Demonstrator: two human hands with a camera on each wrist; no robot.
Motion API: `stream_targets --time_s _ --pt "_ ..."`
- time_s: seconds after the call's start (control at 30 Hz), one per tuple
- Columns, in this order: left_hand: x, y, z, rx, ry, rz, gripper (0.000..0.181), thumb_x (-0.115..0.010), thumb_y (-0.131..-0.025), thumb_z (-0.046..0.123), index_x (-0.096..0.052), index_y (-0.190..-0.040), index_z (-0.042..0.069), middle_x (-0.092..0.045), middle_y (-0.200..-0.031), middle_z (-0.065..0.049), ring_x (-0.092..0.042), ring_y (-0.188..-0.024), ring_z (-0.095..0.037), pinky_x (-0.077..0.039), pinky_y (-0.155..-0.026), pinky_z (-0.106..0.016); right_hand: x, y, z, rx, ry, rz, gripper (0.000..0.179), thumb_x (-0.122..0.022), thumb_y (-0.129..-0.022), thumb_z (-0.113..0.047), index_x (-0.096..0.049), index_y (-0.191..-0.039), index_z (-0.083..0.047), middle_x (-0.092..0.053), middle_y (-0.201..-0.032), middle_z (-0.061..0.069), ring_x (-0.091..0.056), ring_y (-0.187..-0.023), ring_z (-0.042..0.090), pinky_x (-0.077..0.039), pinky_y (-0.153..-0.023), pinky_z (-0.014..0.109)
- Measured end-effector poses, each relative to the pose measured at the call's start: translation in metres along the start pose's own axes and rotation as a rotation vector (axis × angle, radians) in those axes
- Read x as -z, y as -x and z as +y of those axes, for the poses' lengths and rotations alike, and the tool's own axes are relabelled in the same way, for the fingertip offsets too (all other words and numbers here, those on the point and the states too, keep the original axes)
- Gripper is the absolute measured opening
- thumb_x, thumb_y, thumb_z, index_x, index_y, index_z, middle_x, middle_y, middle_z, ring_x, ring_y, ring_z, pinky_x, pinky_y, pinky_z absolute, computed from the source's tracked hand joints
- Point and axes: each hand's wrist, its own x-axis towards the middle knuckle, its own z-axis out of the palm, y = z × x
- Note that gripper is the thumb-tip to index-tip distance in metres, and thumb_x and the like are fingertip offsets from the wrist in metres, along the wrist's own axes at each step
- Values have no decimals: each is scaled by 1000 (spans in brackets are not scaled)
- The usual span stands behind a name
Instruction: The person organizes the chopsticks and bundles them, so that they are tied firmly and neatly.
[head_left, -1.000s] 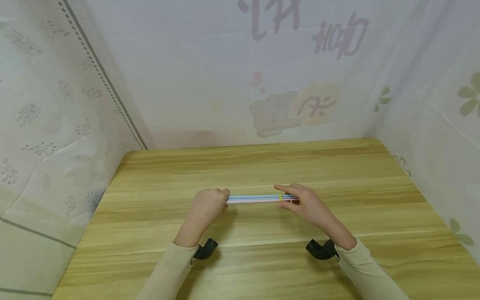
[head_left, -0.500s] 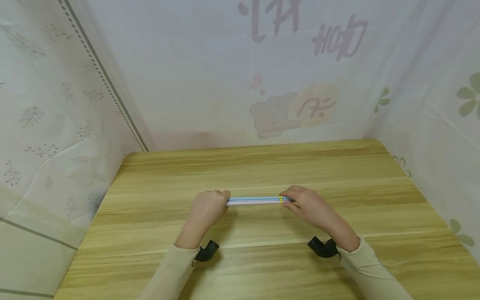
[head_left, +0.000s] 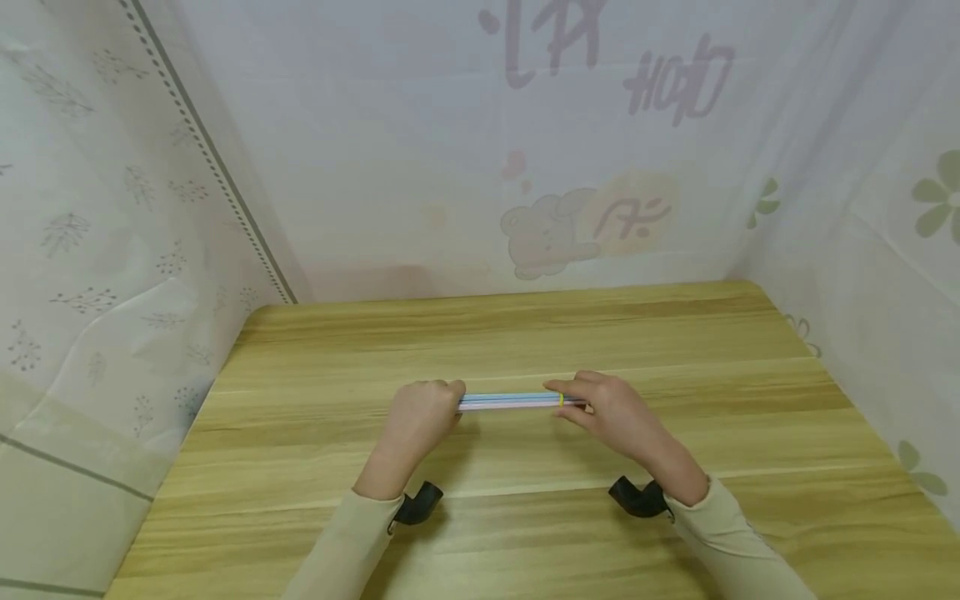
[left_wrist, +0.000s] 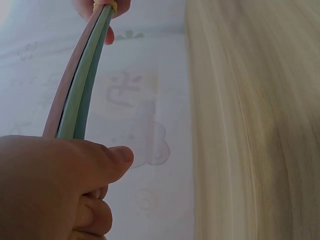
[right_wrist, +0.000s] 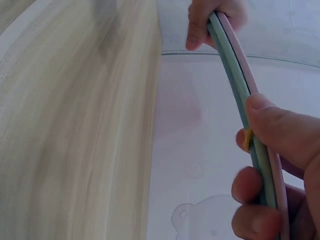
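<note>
A bundle of slim pastel chopsticks (head_left: 510,401) in pink, green and blue is held level above the table. My left hand (head_left: 422,414) grips one end in a fist, with the thumb laid along it in the left wrist view. Near the other end a yellow rubber band (right_wrist: 248,139) goes round the bundle. My right hand (head_left: 621,417) holds that end; in the right wrist view its thumb (right_wrist: 280,125) lies on the chopsticks and its fingers curl round beneath. One fingertip touches the band. Both hands hide the ends of the bundle.
The wood-grain table (head_left: 487,533) lies below both hands. A pale printed cloth (head_left: 390,167) stands behind it and at both sides. Black curved pieces (head_left: 418,503) stick out at both wrists, by the beige sleeves (head_left: 348,533).
The right fingers closed together at the rubber band half a second ago, then spread and reached past it. The band looked twisted before and lies flatter now. The left grip is unchanged.
</note>
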Motion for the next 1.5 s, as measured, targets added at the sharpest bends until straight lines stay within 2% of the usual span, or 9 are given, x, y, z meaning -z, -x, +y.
stream_targets --time_s 0.27,0.37,0.47,0.6,0.77,1.0,1.13,1.23,1.5 --pt "4 -2 2 -4 -21 6 29 -84 -70 17 -56 -66 12 -55 -53 2 -32 -44 -5 -35 -38 -23 -9 -1 0 76 194 125 50 -74 -77 -36 -65 -124 -21 -60 -68 -3 -55 -54 3 -35 -47 12" --pt "4 -2 1 -7 -26 -1 29 -84 -70 16 -55 -66 12 -55 -53 2 -32 -44 -5 -35 -38 -22 -10 -1 -1 85 231 125 55 -75 -76 -37 -62 -127 -21 -59 -67 -3 -50 -49 3 -31 -45 13" --pt "4 -2 0 -9 -41 5 30 -83 -72 16 -54 -65 11 -53 -52 2 -29 -45 -5 -33 -38 -21 -9 -2 -1 77 209 94 61 -78 -75 -34 -60 -130 -16 -60 -69 -2 -51 -52 4 -36 -47 14" --pt "4 -2 -2 -8 -50 13 29 -82 -72 16 -55 -66 11 -53 -52 2 -28 -45 -6 -32 -38 -21 -3 -1 1 40 184 52 49 -79 -77 -29 -65 -120 -10 -65 -82 0 -58 -71 11 -47 -62 25" --pt "5 -2 -3 -2 -45 3 27 -81 -73 15 -55 -66 11 -54 -52 2 -29 -45 -6 -32 -37 -21 4 -1 2 56 212 53 23 -77 -79 -23 -71 -97 -10 -67 -91 1 -57 -85 19 -49 -73 36" --pt "7 0 -1 -20 -51 -6 28 -80 -74 15 -55 -65 11 -53 -52 3 -27 -45 -5 -30 -37 -20 7 -2 -5 92 191 -34 18 -72 -84 -19 -70 -99 -8 -65 -93 1 -60 -95 22 -38 -100 55" --pt "8 1 0 -15 -48 -14 27 -81 -73 16 -56 -66 11 -55 -53 3 -27 -45 -5 -32 -37 -21 8 -4 -8 104 131 -81 21 -69 -87 -17 -68 -104 -4 -64 -91 1 -57 -78 10 -51 -82 32" --pt "9 1 1 -11 -47 -20 26 -82 -72 16 -57 -66 12 -56 -54 3 -29 -45 -5 -33 -37 -22 7 -5 -10 97 89 -109 26 -66 -90 -20 -67 -109 -3 -64 -90 0 -51 -67 2 -47 -61 19" --pt "9 1 2 -13 -38 -27 28 -83 -72 18 -56 -66 12 -57 -55 2 -31 -45 -6 -35 -38 -23 -2 -6 -11 90 121 -56 35 -70 -86 -25 -67 -117 -9 -69 -90 1 -58 -64 3 -46 -57 17"
